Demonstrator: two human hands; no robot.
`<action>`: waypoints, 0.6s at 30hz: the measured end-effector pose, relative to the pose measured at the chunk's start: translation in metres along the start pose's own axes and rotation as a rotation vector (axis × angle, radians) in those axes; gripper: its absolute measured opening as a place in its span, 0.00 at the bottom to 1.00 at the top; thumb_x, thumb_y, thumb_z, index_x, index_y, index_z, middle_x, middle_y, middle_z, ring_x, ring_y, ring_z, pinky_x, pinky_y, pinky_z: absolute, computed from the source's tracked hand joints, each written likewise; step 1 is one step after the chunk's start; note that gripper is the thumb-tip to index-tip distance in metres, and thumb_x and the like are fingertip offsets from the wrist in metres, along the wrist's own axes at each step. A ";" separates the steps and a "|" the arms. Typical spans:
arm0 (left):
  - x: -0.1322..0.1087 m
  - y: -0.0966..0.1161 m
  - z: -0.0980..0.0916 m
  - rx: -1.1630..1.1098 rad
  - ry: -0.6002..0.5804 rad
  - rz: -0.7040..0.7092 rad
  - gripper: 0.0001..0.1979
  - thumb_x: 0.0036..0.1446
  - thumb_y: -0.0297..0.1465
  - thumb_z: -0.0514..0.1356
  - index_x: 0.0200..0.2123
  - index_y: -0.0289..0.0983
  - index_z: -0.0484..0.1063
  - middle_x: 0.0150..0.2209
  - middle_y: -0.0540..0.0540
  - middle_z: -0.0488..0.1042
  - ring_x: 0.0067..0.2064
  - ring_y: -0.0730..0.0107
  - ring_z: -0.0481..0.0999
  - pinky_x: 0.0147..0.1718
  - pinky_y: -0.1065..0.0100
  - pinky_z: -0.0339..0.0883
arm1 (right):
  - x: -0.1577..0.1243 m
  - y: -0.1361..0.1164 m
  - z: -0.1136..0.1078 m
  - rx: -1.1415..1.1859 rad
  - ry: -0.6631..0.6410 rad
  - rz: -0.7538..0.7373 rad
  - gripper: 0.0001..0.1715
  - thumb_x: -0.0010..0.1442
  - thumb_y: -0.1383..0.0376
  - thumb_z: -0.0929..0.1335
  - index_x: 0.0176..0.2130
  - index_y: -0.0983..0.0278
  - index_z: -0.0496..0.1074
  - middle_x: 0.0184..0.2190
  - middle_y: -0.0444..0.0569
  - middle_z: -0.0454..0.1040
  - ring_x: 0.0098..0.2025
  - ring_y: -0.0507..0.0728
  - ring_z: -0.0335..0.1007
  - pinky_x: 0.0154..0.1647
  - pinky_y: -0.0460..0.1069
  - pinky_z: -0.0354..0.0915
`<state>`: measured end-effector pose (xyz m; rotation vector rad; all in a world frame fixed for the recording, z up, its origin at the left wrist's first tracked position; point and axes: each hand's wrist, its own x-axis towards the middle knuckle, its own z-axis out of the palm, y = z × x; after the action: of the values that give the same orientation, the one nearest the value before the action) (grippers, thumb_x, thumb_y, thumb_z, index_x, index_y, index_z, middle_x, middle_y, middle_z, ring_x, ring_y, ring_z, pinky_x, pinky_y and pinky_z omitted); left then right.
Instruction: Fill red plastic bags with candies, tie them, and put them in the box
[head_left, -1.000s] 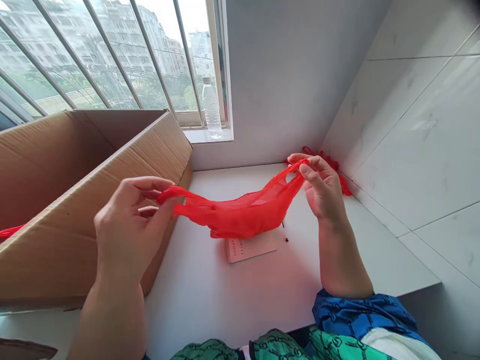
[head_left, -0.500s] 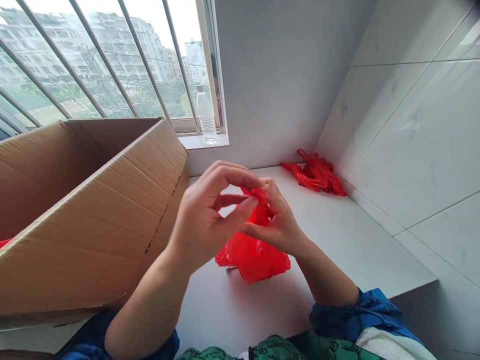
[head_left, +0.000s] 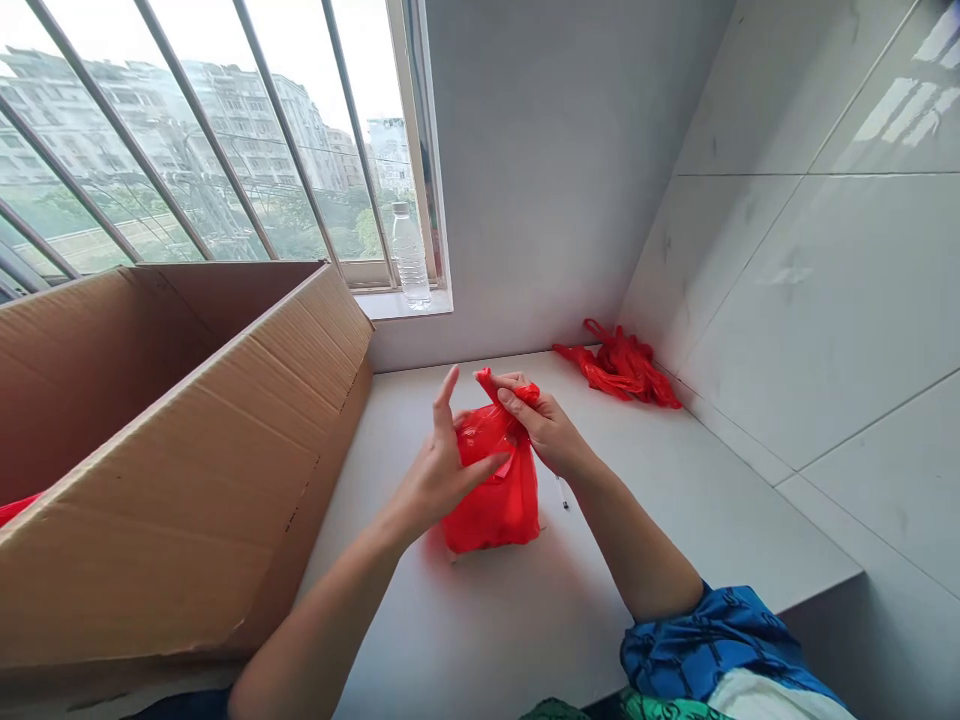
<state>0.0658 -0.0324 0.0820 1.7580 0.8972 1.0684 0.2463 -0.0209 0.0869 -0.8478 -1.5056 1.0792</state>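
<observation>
My left hand (head_left: pixel 439 480), right hand (head_left: pixel 544 425): bare
My right sleeve (head_left: pixel 712 640): blue, dark chain print
Below it: green printed fabric (head_left: pixel 667 708), white fabric (head_left: pixel 772 695)

My red, thin plastic carrier bag (head_left: pixel 495 490) stands bunched and upright on the white counter (head_left: pixel 465 640), its body puffed and creased, its top narrowed into a twisted handle. My right hand (head_left: pixel 546 425) pinches that gathered top between thumb and fingers, while my left hand (head_left: pixel 435 475) lies open against the bag's side, fingers spread.
</observation>
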 end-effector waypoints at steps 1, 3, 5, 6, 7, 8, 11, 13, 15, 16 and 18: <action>0.002 -0.001 -0.002 -0.091 -0.071 -0.051 0.48 0.57 0.37 0.66 0.71 0.49 0.37 0.46 0.43 0.76 0.45 0.60 0.78 0.46 0.58 0.71 | 0.000 0.000 -0.002 0.005 -0.008 -0.001 0.24 0.67 0.48 0.63 0.57 0.52 0.72 0.50 0.48 0.65 0.30 0.50 0.62 0.29 0.47 0.65; 0.006 -0.005 -0.007 -0.312 -0.147 -0.143 0.39 0.60 0.36 0.62 0.70 0.45 0.48 0.36 0.47 0.76 0.39 0.65 0.77 0.44 0.61 0.70 | -0.001 -0.001 -0.006 0.027 -0.057 0.012 0.23 0.66 0.48 0.64 0.54 0.54 0.73 0.42 0.46 0.68 0.27 0.49 0.60 0.26 0.47 0.63; 0.011 -0.010 -0.012 -0.551 -0.160 -0.245 0.31 0.59 0.34 0.62 0.64 0.43 0.60 0.30 0.50 0.73 0.36 0.68 0.75 0.43 0.65 0.69 | -0.002 -0.003 -0.009 0.051 -0.131 0.024 0.21 0.67 0.49 0.64 0.50 0.58 0.74 0.33 0.44 0.68 0.26 0.49 0.59 0.25 0.46 0.60; 0.013 -0.012 -0.015 -0.653 -0.168 -0.302 0.28 0.57 0.32 0.61 0.62 0.42 0.64 0.28 0.51 0.71 0.35 0.70 0.74 0.43 0.66 0.69 | -0.003 -0.003 -0.011 0.059 -0.170 0.021 0.20 0.67 0.49 0.64 0.48 0.59 0.73 0.30 0.43 0.68 0.26 0.50 0.60 0.25 0.46 0.59; 0.015 -0.014 -0.017 -0.733 -0.179 -0.352 0.26 0.57 0.32 0.61 0.60 0.42 0.67 0.27 0.52 0.70 0.34 0.70 0.74 0.42 0.67 0.69 | -0.003 -0.003 -0.011 0.060 -0.206 0.014 0.18 0.67 0.50 0.64 0.46 0.59 0.72 0.28 0.43 0.69 0.26 0.50 0.62 0.25 0.46 0.60; 0.015 -0.015 -0.019 -0.784 -0.192 -0.388 0.26 0.56 0.32 0.61 0.59 0.42 0.68 0.28 0.51 0.71 0.34 0.70 0.74 0.42 0.67 0.69 | -0.004 -0.004 -0.011 0.052 -0.237 0.002 0.16 0.67 0.51 0.65 0.45 0.60 0.71 0.29 0.43 0.70 0.27 0.51 0.65 0.26 0.46 0.62; 0.014 -0.013 -0.023 -0.784 -0.177 -0.407 0.24 0.58 0.35 0.61 0.58 0.43 0.69 0.32 0.49 0.74 0.35 0.70 0.74 0.40 0.68 0.68 | -0.006 -0.004 -0.008 -0.070 -0.264 -0.044 0.12 0.64 0.57 0.69 0.45 0.59 0.67 0.33 0.44 0.74 0.35 0.54 0.72 0.35 0.49 0.68; 0.012 -0.011 -0.025 -0.720 -0.123 -0.366 0.23 0.60 0.37 0.62 0.58 0.43 0.68 0.31 0.49 0.74 0.32 0.71 0.73 0.37 0.69 0.67 | -0.008 -0.003 -0.004 -0.268 -0.196 -0.111 0.10 0.62 0.63 0.69 0.44 0.58 0.67 0.37 0.46 0.74 0.39 0.55 0.73 0.40 0.50 0.69; 0.009 -0.009 -0.028 -0.639 -0.125 -0.351 0.24 0.62 0.41 0.61 0.60 0.43 0.66 0.30 0.49 0.75 0.30 0.72 0.72 0.35 0.70 0.66 | -0.009 0.000 0.000 -0.510 -0.091 -0.221 0.09 0.61 0.69 0.67 0.42 0.58 0.67 0.40 0.47 0.73 0.38 0.55 0.71 0.38 0.49 0.68; 0.008 -0.009 -0.028 -0.601 -0.154 -0.365 0.25 0.63 0.43 0.60 0.61 0.43 0.66 0.31 0.48 0.76 0.30 0.72 0.72 0.34 0.70 0.66 | -0.010 0.001 0.003 -0.616 -0.045 -0.278 0.09 0.60 0.70 0.66 0.41 0.58 0.67 0.41 0.48 0.71 0.37 0.54 0.69 0.36 0.49 0.67; 0.006 -0.010 -0.029 -0.523 -0.216 -0.403 0.26 0.63 0.47 0.57 0.61 0.42 0.67 0.30 0.47 0.77 0.28 0.71 0.73 0.33 0.69 0.66 | -0.011 0.006 0.007 -0.749 0.019 -0.383 0.08 0.60 0.72 0.65 0.38 0.59 0.66 0.41 0.48 0.69 0.32 0.52 0.66 0.31 0.47 0.63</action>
<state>0.0404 -0.0150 0.0819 1.1688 0.7146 0.7436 0.2410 -0.0303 0.0776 -0.9963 -1.9856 0.2042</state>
